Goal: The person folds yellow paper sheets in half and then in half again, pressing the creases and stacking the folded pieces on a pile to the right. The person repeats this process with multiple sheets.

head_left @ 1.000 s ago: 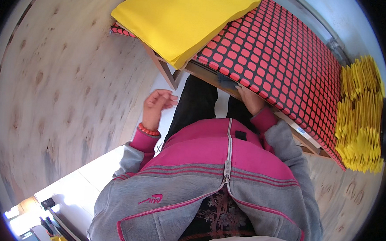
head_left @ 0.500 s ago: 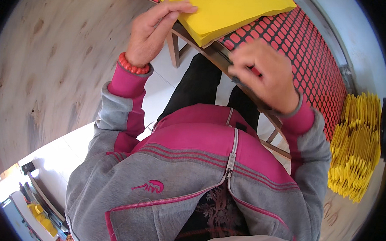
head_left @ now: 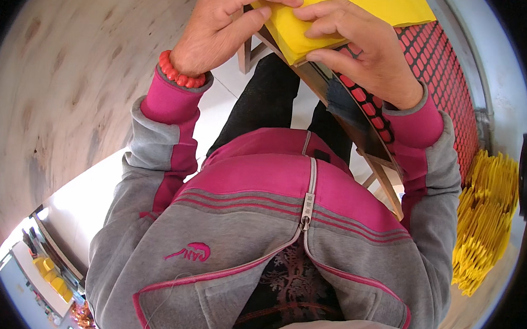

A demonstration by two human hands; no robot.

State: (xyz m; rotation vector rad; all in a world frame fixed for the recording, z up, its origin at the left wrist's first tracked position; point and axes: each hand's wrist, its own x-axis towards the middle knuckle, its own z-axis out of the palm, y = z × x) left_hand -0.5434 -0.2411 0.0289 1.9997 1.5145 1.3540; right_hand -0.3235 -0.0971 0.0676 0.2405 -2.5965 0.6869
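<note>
At the far side of the scene, beyond the wearer's lap, a stack of yellow sheets lies flat on a table whose red-and-black patterned cover shows to the right of it. The cover probably serves as a smooth bed for the sheets, and the stack's place by the near edge seems to suit short, bent arms. The left hand, with a red bead bracelet at its wrist, comes in at the stack's left edge; the right hand meets it from the right. Such a pairing, one hand on each side of the near corner, would steady the layers from both sides. The left thumb and forefinger stand well apart, the forefinger reaching over the top sheet and the thumb tip by the left edge. The right fingers are half open and curled, their tips over the yellow surface, the thumb set apart at the near right edge. No sheet is seen raised or pinched in either hand; how firmly the tips press cannot be told. The near corner of the stack thus lies between the two hands, below the forefingers and just left of the right thumb. Far to the right hang or stand folded yellow pieces, packed closely in a column, well apart from both hands
</note>
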